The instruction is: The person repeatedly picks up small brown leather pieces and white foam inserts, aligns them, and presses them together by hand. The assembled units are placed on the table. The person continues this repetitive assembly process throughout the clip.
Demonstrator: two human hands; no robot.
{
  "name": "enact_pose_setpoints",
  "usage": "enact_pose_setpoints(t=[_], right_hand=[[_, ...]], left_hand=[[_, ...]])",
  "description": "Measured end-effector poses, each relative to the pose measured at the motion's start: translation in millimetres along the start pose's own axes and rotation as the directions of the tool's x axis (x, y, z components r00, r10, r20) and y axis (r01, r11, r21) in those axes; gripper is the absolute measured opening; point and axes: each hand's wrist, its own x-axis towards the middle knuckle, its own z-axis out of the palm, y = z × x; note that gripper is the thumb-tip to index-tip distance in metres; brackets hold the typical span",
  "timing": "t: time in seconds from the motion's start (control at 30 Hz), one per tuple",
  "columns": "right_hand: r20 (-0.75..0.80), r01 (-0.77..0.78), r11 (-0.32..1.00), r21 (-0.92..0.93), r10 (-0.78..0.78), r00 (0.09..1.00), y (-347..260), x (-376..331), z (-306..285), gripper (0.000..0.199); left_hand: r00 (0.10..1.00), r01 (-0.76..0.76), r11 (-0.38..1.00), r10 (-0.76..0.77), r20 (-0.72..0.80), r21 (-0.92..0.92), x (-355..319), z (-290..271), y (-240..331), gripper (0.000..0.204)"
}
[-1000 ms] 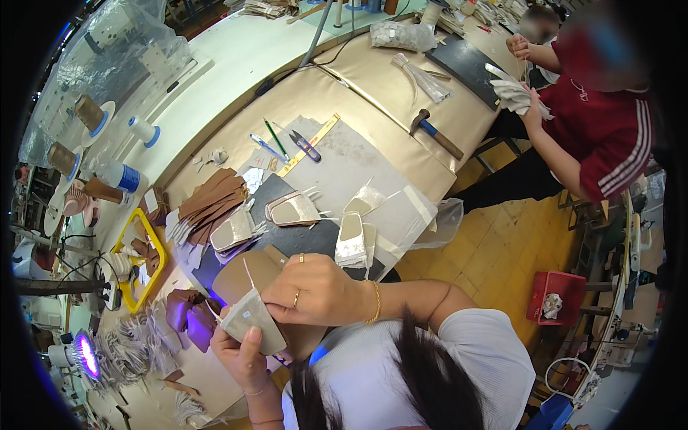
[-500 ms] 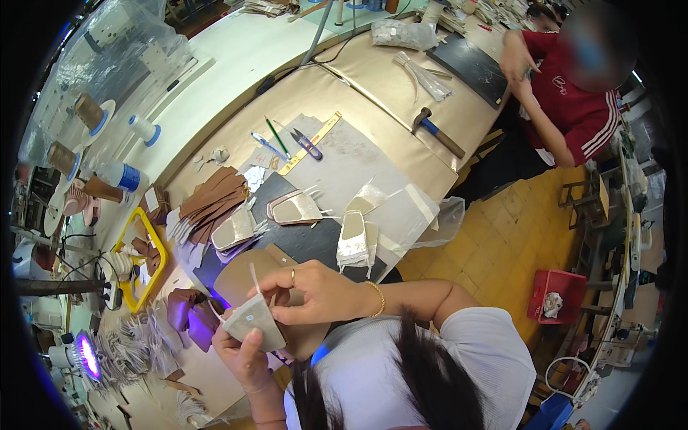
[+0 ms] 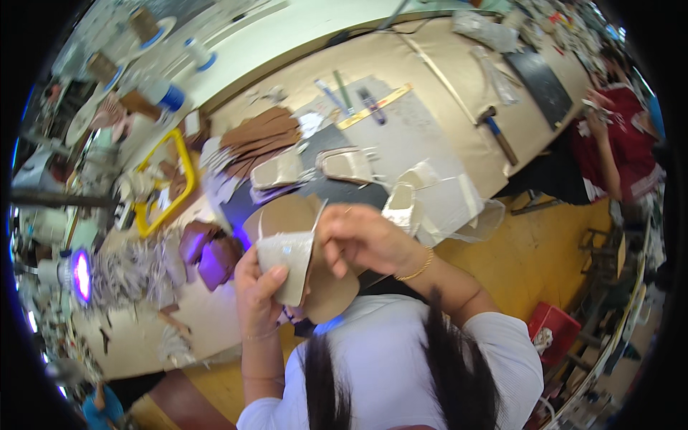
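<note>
My left hand (image 3: 261, 294) is closed on a small pale silver shoe upper piece (image 3: 288, 251), thumb across its front. Thin light strips stick up from the piece's two upper corners. Just to its right is my right hand (image 3: 369, 240), wearing a gold bracelet, its fingers loosely bent and apart with nothing visible in them. Tan sole-shaped boards (image 3: 333, 301) lie below and behind the piece, partly hidden by my hands. Beyond them, small stacks of matching upper pieces (image 3: 347, 165) rest on a dark board.
Brown strips (image 3: 261, 136) lie fanned out near a yellow frame (image 3: 188, 168). Snips (image 3: 371, 106), pens and a yellow ruler (image 3: 376, 106) lie farther back. A hammer (image 3: 498, 135) rests at the right. A purple-lit lamp (image 3: 83, 276) stands left; a co-worker in red (image 3: 620, 143) sits far right.
My right hand has come off the upper piece and moved slightly right, its fingers spreading. The left hand still holds the piece, now turned more upright. The whole view has shifted and tilted.
</note>
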Motion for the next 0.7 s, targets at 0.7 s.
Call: enact_pose_setpoints(t=[0.7], right_hand=[[-0.037, -0.240, 0.751, -0.615, 0.276, 0.960, -19.7, -5.3, -12.9, 0.033]], left_hand=[[0.980, 0.175, 0.970, -0.188, 0.063, 0.169, -2.1, -8.1, 7.5, 0.018]])
